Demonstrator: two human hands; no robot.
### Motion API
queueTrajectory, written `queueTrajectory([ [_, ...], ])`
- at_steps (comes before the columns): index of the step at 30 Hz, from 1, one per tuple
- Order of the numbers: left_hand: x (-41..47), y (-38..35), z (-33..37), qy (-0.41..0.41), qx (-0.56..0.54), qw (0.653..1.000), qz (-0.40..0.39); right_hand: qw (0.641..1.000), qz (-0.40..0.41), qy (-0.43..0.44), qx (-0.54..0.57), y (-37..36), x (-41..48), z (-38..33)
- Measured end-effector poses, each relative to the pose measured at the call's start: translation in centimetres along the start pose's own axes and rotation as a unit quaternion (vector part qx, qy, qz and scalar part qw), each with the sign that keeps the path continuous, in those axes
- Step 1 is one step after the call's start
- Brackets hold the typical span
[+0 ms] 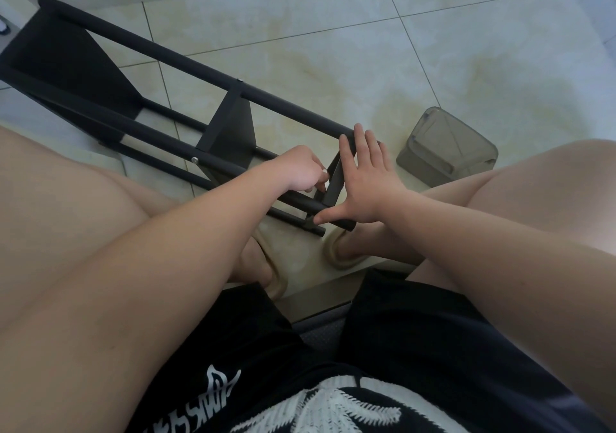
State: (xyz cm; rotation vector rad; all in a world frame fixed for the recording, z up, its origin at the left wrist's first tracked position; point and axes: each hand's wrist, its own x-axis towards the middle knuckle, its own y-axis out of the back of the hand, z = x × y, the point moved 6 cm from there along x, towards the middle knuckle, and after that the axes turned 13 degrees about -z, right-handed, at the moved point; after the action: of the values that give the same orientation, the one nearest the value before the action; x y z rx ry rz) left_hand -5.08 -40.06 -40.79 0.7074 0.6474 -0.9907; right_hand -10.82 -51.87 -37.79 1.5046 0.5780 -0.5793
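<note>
A black metal frame (pixel 173 62) of round tubes and flat triangular shelves lies on its side on the tiled floor, running from the far left to just in front of my feet. My right hand (pixel 368 179) lies flat with straight, spread fingers against the frame's near end plate, its thumb touching the lower tube's end. My left hand (pixel 301 169) has its fingers curled and pinching something small at the inner side of that plate; what it pinches is hidden behind the fingers.
A translucent grey plastic box (pixel 446 147) stands on the floor just right of the frame's end, beside my right knee. My feet in tan slippers (pixel 345 254) rest under the frame's near end. Pale tiles stretch away beyond.
</note>
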Motion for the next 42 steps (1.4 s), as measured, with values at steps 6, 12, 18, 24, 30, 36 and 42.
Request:
queueTrajectory([
  [6,-0.3,0.4,0.0,0.011,-0.035,0.999,0.002,1.0,0.005,-0.001,-0.005,0.0,-0.1,-0.1],
  [12,-0.5,0.2,0.1,0.027,-0.037,0.999,-0.016,1.0,0.007,-0.002,-0.009,0.0,-0.1,-0.2],
  [18,-0.7,0.2,0.2,0.048,-0.04,0.997,-0.034,1.0,0.006,-0.002,-0.006,0.0,-0.2,-0.2],
  [24,-1.0,0.0,0.6,0.064,-0.05,0.996,-0.041,1.0,0.007,-0.001,-0.008,0.0,-0.2,-0.2],
  [30,-1.5,-0.2,0.8,0.071,-0.028,0.995,-0.057,1.0,0.007,-0.002,-0.008,-0.1,-0.2,-0.3],
  [36,-1.5,-0.2,0.8,0.056,-0.005,0.996,-0.069,1.0,0.008,-0.001,-0.006,-0.1,-0.2,-0.3],
  [42,-1.4,-0.1,0.8,0.03,0.056,0.995,-0.081,1.0,0.009,-0.001,-0.005,-0.1,-0.2,-0.3],
])
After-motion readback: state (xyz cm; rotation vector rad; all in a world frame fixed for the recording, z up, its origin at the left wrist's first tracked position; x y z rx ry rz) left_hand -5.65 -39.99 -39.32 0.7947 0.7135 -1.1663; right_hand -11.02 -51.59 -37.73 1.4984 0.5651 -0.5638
